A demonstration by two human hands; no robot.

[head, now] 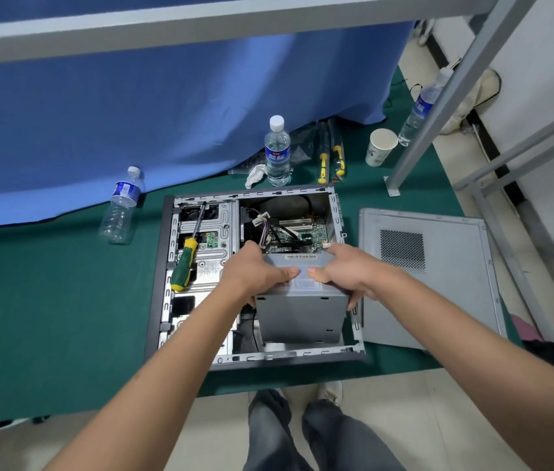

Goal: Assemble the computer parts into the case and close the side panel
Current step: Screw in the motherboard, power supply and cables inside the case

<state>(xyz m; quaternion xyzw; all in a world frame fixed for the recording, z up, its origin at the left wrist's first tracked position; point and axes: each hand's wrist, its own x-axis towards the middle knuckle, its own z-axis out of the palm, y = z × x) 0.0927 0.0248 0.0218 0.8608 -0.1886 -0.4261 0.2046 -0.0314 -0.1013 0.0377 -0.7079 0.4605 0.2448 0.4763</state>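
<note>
Power supply [299,311] gripped between both hands' fingers [319,274].

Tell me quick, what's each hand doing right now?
Left hand: fingers curled on the grey power supply box, gripping its left side.
Right hand: gripping the same box on its right side.

We reach both bare arms forward and down, close together. Our left hand [255,270] curls over the left top edge of the grey metal power supply box [299,311], thumb lying flat on top. Our right hand [347,270] grips the right side, thumb on top, fingers wrapped down the far edge. Our thumbs nearly meet.
</note>
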